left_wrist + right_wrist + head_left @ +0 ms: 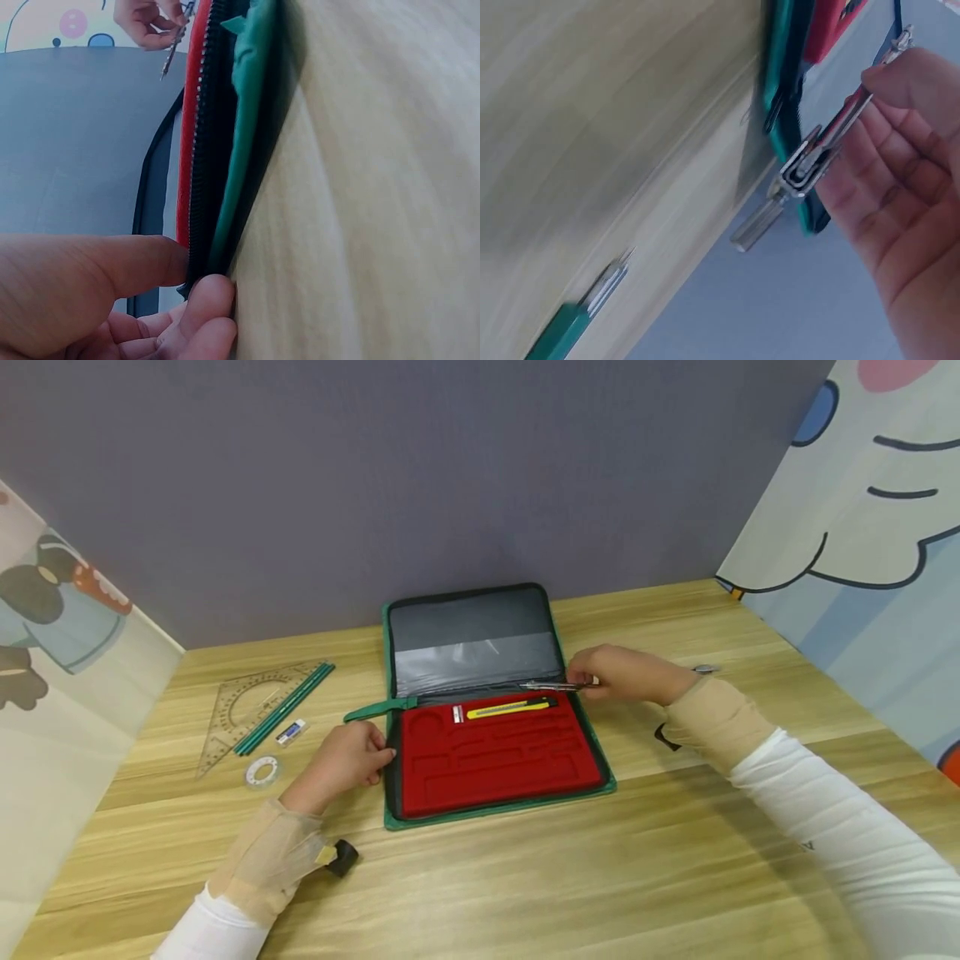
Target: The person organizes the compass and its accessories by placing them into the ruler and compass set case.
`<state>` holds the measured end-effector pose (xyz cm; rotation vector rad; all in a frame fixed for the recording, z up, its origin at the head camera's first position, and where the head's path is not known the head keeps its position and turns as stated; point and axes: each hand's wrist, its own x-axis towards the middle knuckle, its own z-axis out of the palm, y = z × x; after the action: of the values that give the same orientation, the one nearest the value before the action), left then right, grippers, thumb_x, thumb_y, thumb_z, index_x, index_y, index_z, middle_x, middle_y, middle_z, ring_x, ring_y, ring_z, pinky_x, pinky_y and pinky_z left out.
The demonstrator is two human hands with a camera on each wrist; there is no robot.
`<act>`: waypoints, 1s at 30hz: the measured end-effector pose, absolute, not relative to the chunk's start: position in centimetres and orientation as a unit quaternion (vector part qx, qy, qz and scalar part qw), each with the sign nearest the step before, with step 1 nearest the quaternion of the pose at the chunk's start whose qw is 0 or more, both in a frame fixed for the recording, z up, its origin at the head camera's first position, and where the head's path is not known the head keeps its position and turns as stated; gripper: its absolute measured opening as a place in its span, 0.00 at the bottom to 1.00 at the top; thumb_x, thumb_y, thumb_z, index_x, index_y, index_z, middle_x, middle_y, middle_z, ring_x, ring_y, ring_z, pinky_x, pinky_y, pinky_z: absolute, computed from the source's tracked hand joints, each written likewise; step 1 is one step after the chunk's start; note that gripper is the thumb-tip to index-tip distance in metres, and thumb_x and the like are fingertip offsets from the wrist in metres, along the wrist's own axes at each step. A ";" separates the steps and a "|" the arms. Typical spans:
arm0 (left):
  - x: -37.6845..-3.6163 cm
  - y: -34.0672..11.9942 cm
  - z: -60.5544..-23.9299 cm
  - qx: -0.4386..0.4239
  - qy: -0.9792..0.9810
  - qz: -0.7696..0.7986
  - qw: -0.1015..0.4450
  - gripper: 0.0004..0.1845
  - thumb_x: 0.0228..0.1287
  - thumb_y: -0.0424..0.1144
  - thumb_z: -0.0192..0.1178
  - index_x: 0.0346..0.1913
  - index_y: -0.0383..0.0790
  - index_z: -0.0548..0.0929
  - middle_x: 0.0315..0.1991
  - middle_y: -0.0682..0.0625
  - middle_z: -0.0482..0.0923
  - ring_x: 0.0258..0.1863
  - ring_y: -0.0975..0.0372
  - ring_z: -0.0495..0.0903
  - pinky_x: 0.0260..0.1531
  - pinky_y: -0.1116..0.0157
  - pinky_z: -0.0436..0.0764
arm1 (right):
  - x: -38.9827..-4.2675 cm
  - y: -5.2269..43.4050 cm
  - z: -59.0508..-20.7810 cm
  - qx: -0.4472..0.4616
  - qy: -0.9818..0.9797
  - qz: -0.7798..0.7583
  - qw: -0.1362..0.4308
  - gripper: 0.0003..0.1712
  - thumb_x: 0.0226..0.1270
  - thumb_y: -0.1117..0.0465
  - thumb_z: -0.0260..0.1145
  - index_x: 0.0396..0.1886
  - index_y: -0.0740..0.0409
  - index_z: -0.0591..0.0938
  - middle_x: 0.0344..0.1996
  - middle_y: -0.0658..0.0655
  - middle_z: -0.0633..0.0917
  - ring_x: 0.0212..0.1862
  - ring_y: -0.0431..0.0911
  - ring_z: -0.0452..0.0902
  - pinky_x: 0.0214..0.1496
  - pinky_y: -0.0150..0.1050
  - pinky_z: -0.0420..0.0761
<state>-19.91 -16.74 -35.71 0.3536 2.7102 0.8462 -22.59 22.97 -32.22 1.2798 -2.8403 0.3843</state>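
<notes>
- While the right hand pinched a compass, the left hand gripped the case near the worktop's back edge.
- Only the right wrist view showed a green handle.

A grey partition rises behind the wood-grain table, between cartoon-printed panels.

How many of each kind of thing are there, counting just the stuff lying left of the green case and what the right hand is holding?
Green pencils: 2
Clear triangle: 1
Eraser: 1
Tape roll: 1
Metal compass, in the right hand: 1
Total: 6
</notes>
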 end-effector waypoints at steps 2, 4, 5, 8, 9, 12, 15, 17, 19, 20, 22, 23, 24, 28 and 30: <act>-19.9 -16.8 -35.7 0.122 0.938 0.293 0.140 0.07 0.62 0.35 0.60 0.31 0.34 0.77 0.16 0.49 0.76 0.14 0.64 0.76 0.20 0.67 0.76 | -22.5 22.4 -32.3 0.408 -0.905 0.122 -0.006 0.08 0.54 0.74 0.62 0.34 0.61 0.81 0.31 0.53 0.82 0.33 0.43 0.77 0.37 0.41 0.78; -19.9 -16.8 -35.6 0.122 0.939 0.291 0.140 0.07 0.62 0.35 0.60 0.31 0.34 0.77 0.16 0.49 0.76 0.14 0.64 0.76 0.20 0.67 0.76 | -22.5 21.9 -32.3 0.405 -0.906 0.122 -0.013 0.08 0.55 0.73 0.63 0.35 0.62 0.81 0.31 0.54 0.82 0.34 0.44 0.78 0.37 0.41 0.79; -20.0 -16.8 -35.6 0.122 0.939 0.290 0.140 0.07 0.62 0.35 0.60 0.31 0.34 0.77 0.15 0.50 0.76 0.14 0.64 0.76 0.20 0.67 0.76 | -22.4 21.6 -32.3 0.404 -0.906 0.123 -0.017 0.07 0.56 0.73 0.63 0.35 0.61 0.81 0.31 0.54 0.82 0.34 0.44 0.78 0.37 0.41 0.79; -20.0 -16.8 -35.7 0.123 0.940 0.287 0.138 0.07 0.62 0.35 0.60 0.31 0.34 0.77 0.14 0.50 0.75 0.14 0.64 0.76 0.21 0.67 0.76 | -22.2 20.5 -32.3 0.406 -0.905 0.124 -0.022 0.07 0.57 0.72 0.63 0.35 0.62 0.81 0.31 0.54 0.81 0.33 0.44 0.77 0.37 0.41 0.78; -20.0 -16.8 -35.7 0.125 0.940 0.286 0.137 0.07 0.62 0.35 0.60 0.31 0.34 0.77 0.14 0.51 0.75 0.14 0.64 0.76 0.21 0.67 0.75 | -22.2 20.2 -32.2 0.406 -0.905 0.122 -0.022 0.07 0.57 0.71 0.63 0.36 0.62 0.81 0.31 0.54 0.81 0.33 0.44 0.76 0.36 0.41 0.78; -20.0 -16.8 -35.7 0.129 0.941 0.281 0.133 0.07 0.62 0.35 0.60 0.31 0.34 0.77 0.13 0.51 0.75 0.13 0.65 0.75 0.22 0.67 0.75 | -22.0 19.1 -32.0 0.414 -0.903 0.116 -0.019 0.06 0.57 0.71 0.63 0.35 0.62 0.81 0.29 0.54 0.80 0.30 0.43 0.73 0.34 0.40 0.76; -20.0 -16.8 -35.7 0.130 0.942 0.281 0.133 0.07 0.62 0.35 0.60 0.31 0.34 0.77 0.13 0.51 0.75 0.13 0.64 0.75 0.22 0.67 0.75 | -21.8 18.2 -31.9 0.419 -0.901 0.111 -0.017 0.05 0.56 0.71 0.63 0.33 0.61 0.81 0.27 0.52 0.79 0.28 0.42 0.70 0.33 0.38 0.75; -20.0 -16.8 -35.7 0.127 0.941 0.281 0.135 0.07 0.62 0.35 0.60 0.31 0.34 0.77 0.13 0.50 0.75 0.13 0.64 0.75 0.22 0.67 0.75 | -21.8 17.6 -31.9 0.422 -0.899 0.111 -0.018 0.04 0.55 0.71 0.63 0.31 0.60 0.80 0.25 0.51 0.78 0.27 0.41 0.69 0.32 0.37 0.74; -20.0 -16.8 -35.7 0.125 0.942 0.282 0.136 0.07 0.62 0.36 0.60 0.31 0.34 0.77 0.13 0.50 0.74 0.13 0.64 0.75 0.22 0.67 0.74 | -21.7 17.1 -31.9 0.425 -0.898 0.112 -0.019 0.04 0.55 0.71 0.63 0.30 0.60 0.80 0.24 0.50 0.77 0.27 0.41 0.68 0.31 0.36 0.73; -20.0 -16.8 -35.6 0.124 0.942 0.281 0.137 0.07 0.62 0.36 0.60 0.31 0.34 0.77 0.13 0.50 0.74 0.13 0.64 0.75 0.22 0.67 0.74 | -21.7 16.8 -32.0 0.425 -0.898 0.114 -0.021 0.04 0.55 0.71 0.62 0.30 0.60 0.80 0.24 0.50 0.77 0.27 0.41 0.68 0.31 0.35 0.73; -20.0 -16.8 -35.6 0.123 0.942 0.280 0.137 0.07 0.62 0.36 0.60 0.31 0.35 0.77 0.13 0.50 0.74 0.13 0.64 0.75 0.22 0.67 0.74 | -21.6 16.3 -31.9 0.427 -0.897 0.115 -0.024 0.05 0.55 0.71 0.63 0.29 0.59 0.80 0.25 0.49 0.77 0.27 0.41 0.68 0.31 0.35 0.73; -20.0 -16.8 -35.6 0.123 0.942 0.280 0.137 0.07 0.62 0.36 0.60 0.31 0.35 0.77 0.13 0.50 0.74 0.13 0.64 0.75 0.21 0.67 0.74 | -21.5 16.0 -32.0 0.428 -0.896 0.116 -0.028 0.05 0.55 0.72 0.63 0.29 0.59 0.80 0.25 0.49 0.77 0.27 0.41 0.68 0.31 0.35 0.73; -20.0 -16.8 -35.6 0.122 0.942 0.280 0.138 0.07 0.62 0.36 0.60 0.30 0.35 0.77 0.13 0.50 0.74 0.13 0.64 0.75 0.21 0.67 0.74 | -21.5 15.7 -32.0 0.429 -0.895 0.115 -0.030 0.05 0.55 0.71 0.63 0.29 0.59 0.80 0.25 0.49 0.78 0.27 0.41 0.68 0.32 0.35 0.73; -20.0 -16.8 -35.6 0.123 0.941 0.282 0.138 0.07 0.62 0.36 0.60 0.30 0.35 0.76 0.14 0.50 0.74 0.13 0.64 0.75 0.20 0.67 0.74 | -21.5 14.7 -32.3 0.430 -0.895 0.111 -0.038 0.04 0.55 0.71 0.63 0.29 0.59 0.80 0.25 0.50 0.78 0.28 0.41 0.68 0.33 0.36 0.74; -20.0 -16.8 -35.6 0.123 0.941 0.283 0.138 0.07 0.62 0.36 0.60 0.30 0.35 0.76 0.14 0.50 0.74 0.14 0.64 0.75 0.20 0.68 0.74 | -21.6 14.3 -32.5 0.429 -0.896 0.105 -0.040 0.04 0.55 0.70 0.64 0.29 0.58 0.80 0.25 0.49 0.78 0.28 0.41 0.68 0.33 0.35 0.73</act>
<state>-19.99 -16.81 -35.59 0.3570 2.7227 0.8185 -21.57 14.29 -32.46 1.3828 -2.8898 0.3393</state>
